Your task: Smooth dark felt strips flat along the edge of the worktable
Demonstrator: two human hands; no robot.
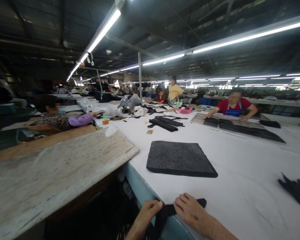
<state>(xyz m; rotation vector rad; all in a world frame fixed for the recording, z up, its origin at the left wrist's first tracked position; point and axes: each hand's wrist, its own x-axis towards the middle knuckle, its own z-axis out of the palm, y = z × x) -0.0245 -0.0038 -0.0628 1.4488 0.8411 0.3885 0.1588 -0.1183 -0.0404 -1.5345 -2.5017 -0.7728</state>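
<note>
Black strip (pixel 171 209), narrow, flat, bent over table edge (pixel 145 186).

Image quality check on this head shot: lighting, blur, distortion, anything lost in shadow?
Head view: long white tube lights glare overhead against a dark metal roof; wide-angle stretch toward the edges; deep black shadow beneath the speckled, pale board; distant workstations soft; two faces pixelated; the dark grey, textured fabric stack reads clearly.

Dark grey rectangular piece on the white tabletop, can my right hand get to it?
Probably yes: only bare white tabletop lies between the right hand and the dark grey piece. That hand is on a black strip, so it may need to let go.
</note>
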